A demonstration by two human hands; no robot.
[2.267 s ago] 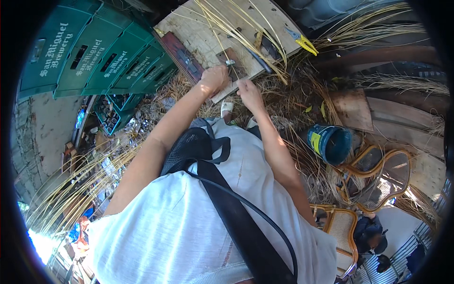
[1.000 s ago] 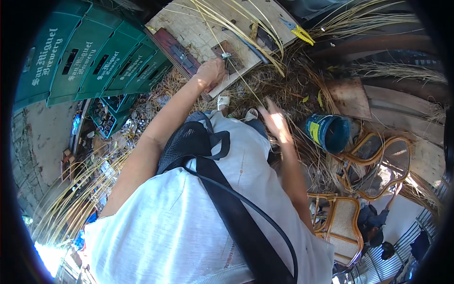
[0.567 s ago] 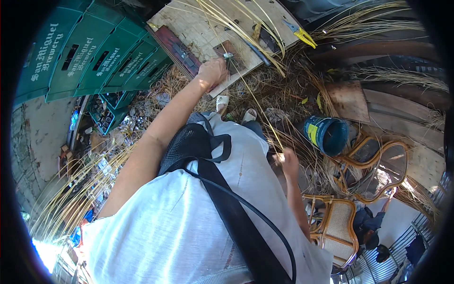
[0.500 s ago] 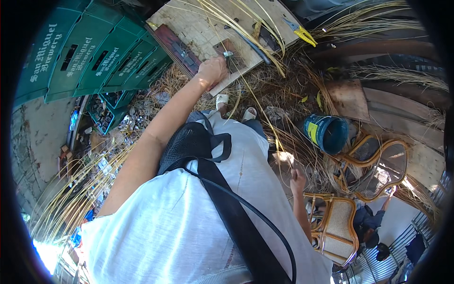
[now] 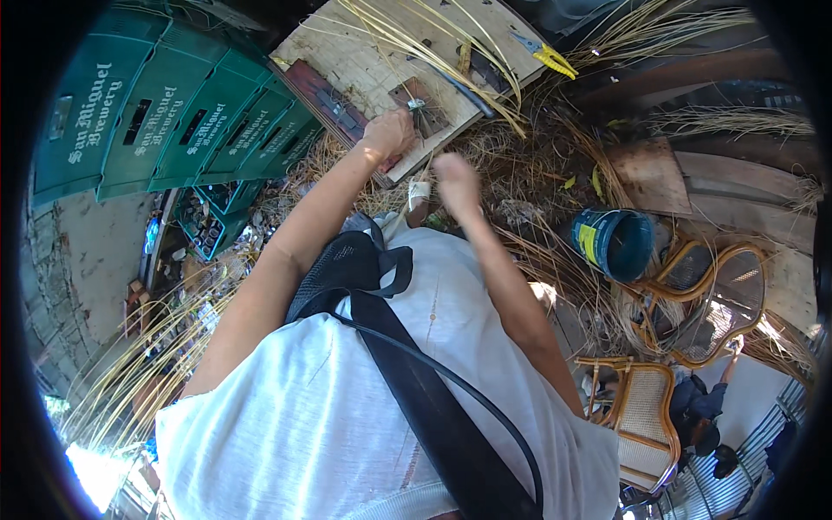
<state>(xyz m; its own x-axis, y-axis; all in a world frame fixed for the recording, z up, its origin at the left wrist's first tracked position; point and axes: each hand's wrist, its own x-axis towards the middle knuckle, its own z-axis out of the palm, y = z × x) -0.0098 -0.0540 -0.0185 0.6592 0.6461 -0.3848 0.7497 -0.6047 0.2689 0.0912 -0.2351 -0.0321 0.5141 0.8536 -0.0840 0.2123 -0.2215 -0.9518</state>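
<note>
My left hand (image 5: pixel 390 134) is closed at the near edge of a wooden board (image 5: pixel 347 43), fingers curled down beside a small metal piece (image 5: pixel 416 105) fixed on a brown block. What the fingers press on is hidden under them. My right hand (image 5: pixel 457 184), smeared by motion, is just off the board's near corner, to the right of the left hand; its fingers cannot be made out. Long pale rattan strips (image 5: pixel 390 35) lie across the board, with a dark-handled tool (image 5: pixel 472 100) among them. Yellow-handled pliers (image 5: pixel 555 61) rest at the right edge.
Green crates (image 5: pixel 186 108) are stacked at the left. Rattan scraps (image 5: pixel 494 143) litter the ground around my feet. To the right are a dark green bucket (image 5: pixel 589 238), rattan chair frames (image 5: pixel 646 407) and more strips (image 5: pixel 685 35). Another person (image 5: pixel 693 403) is at the lower right.
My right hand has swung up from low on the right, where a strip ran to it, to beside the board's corner. My left hand stays by the metal piece. The view has shifted slightly.
</note>
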